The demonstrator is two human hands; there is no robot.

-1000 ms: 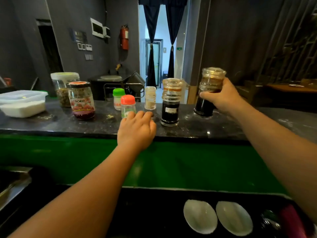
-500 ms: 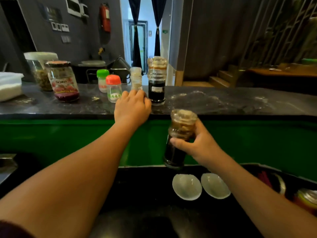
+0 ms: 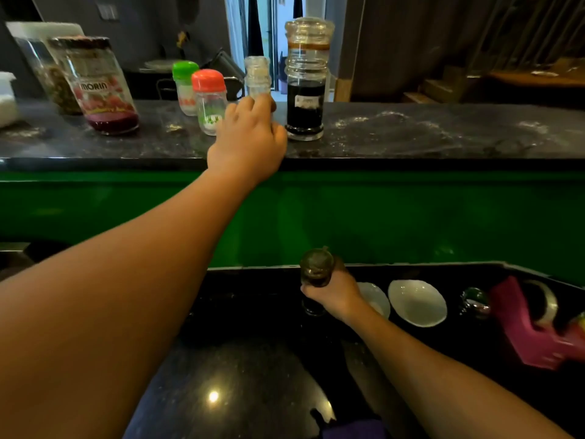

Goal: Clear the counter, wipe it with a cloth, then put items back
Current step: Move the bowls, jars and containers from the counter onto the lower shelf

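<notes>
**Bottle (image 3: 316, 270) comes down to the lower counter (image 3: 253, 359)**

Half a second ago the right hand (image 3: 337, 297) held the bottle at mid-frame. Now it is at lower centre, fingers curled round the neck. The base seems to rest on the black surface, just left of two white bowls (image 3: 417, 302). The left hand (image 3: 250, 144) lies at the upper counter's (image 3: 411, 134) front edge, fingers loosely curled together. Their tips hide the base of a small shaker (image 3: 257, 74), so a grip cannot be told. A tall bottle (image 3: 305, 99) stands just right of it, and a jam jar (image 3: 104, 87) is at upper left.
</notes>
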